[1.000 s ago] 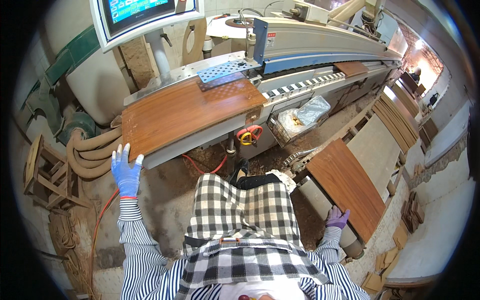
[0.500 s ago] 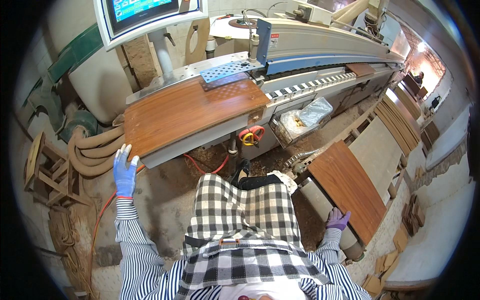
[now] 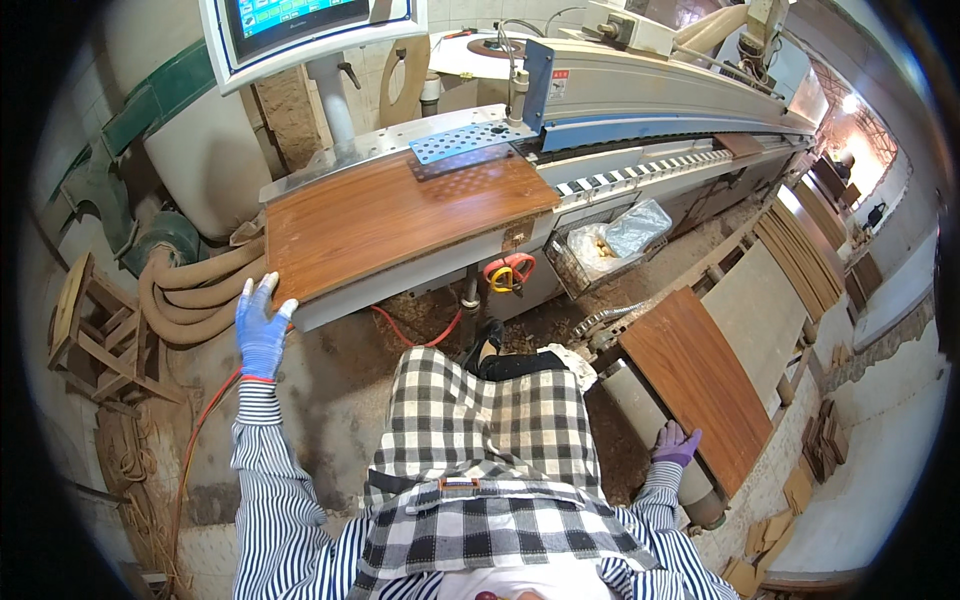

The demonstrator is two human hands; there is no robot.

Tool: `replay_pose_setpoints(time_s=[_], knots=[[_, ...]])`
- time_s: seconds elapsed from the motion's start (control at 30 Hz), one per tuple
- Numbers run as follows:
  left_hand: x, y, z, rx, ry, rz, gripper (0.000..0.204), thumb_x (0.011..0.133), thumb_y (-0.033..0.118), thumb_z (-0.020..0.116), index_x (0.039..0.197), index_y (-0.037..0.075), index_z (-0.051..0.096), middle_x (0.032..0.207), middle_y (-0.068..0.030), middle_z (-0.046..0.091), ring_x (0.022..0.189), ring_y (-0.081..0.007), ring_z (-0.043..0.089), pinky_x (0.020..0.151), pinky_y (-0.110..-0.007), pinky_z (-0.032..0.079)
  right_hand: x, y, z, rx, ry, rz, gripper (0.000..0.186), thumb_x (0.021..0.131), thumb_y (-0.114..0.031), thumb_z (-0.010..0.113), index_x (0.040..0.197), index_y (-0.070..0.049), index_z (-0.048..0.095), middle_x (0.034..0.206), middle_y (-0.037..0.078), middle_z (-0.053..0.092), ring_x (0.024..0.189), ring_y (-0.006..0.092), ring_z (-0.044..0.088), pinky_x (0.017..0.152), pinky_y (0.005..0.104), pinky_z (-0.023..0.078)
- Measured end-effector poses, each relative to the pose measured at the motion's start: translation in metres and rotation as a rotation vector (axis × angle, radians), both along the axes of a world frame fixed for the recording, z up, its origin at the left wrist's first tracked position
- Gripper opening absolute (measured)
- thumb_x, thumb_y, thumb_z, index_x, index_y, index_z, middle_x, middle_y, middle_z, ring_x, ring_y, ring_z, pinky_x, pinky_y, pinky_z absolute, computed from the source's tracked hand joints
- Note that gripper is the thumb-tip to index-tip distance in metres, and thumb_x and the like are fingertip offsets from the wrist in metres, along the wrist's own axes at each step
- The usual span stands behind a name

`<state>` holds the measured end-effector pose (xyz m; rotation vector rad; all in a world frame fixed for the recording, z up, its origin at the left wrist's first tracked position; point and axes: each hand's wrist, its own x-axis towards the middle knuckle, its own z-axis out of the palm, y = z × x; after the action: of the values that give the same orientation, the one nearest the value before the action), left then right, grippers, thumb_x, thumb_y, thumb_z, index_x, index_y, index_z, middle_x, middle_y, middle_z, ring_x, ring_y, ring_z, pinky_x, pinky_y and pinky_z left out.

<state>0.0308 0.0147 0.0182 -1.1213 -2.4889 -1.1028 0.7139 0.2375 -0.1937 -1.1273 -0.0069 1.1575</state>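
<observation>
My left hand (image 3: 262, 330), in a blue glove with pale fingertips, touches the near left corner of a brown wood-grain board (image 3: 400, 215). Its fingers are stretched and apart. That board lies flat on the machine's table, its far edge beneath a blue perforated plate (image 3: 462, 142). On the right, my right hand (image 3: 675, 444) wears a purple glove and rests with outstretched fingers at the near left edge of a second wood-grain board (image 3: 700, 385). This board lies on a low roller stand (image 3: 640, 397).
A long edge-banding machine (image 3: 680, 115) runs off to the far right, with a screen (image 3: 300, 25) at upper left. Red- and yellow-handled scissors (image 3: 508, 272) hang below the table. A wire basket (image 3: 600, 255) holds plastic bags. Ribbed hoses (image 3: 190, 300) and a wooden stool (image 3: 100, 335) stand left.
The view has shifted slightly, moving the machine and its board a little rightward in the picture. My left hand's fingers have spread wider at the board's corner. My right hand has barely moved.
</observation>
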Motion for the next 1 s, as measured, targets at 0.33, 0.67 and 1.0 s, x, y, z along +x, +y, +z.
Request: replay_pose_setpoints(time_s=[0.33,0.67,1.0], knots=[[0.036,0.068,0.001,-0.104,0.194,0.011,0.056,0.080,0.039,0.073,0.127,0.010,0.059,0.129,-0.0113,0.060,0.132,-0.0308,0.043,0.115,-0.045,0.020,0.010,0.001,-0.012,0.008,0.037,0.018,0.086,0.088,-0.062,0.055,0.139,0.004,0.035,0.146,0.019,0.040,0.132,0.0303,0.043,0.104,0.0408,0.042],[0.065,0.127,0.003,-0.205,0.248,0.002,0.073,0.079,0.054,0.069,0.135,0.010,0.052,0.112,-0.0156,0.065,0.115,-0.0279,0.056,0.112,-0.045,0.024,0.043,-0.034,-0.033,0.061,0.348,0.172,0.070,0.081,-0.054,0.067,0.126,-0.003,0.050,0.130,0.012,0.056,0.112,0.0275,0.057,0.091,0.0381,0.051],[0.029,0.090,-0.028,0.001,0.455,-0.010,0.045,0.083,0.041,0.069,0.115,0.011,0.064,0.118,-0.0122,0.064,0.120,-0.0274,0.053,0.112,-0.049,0.023,0.060,-0.052,0.020,0.141,0.129,0.090,0.061,0.078,-0.047,0.072,0.123,-0.009,0.053,0.117,0.008,0.057,0.108,0.0282,0.051,0.090,0.0432,0.045]])
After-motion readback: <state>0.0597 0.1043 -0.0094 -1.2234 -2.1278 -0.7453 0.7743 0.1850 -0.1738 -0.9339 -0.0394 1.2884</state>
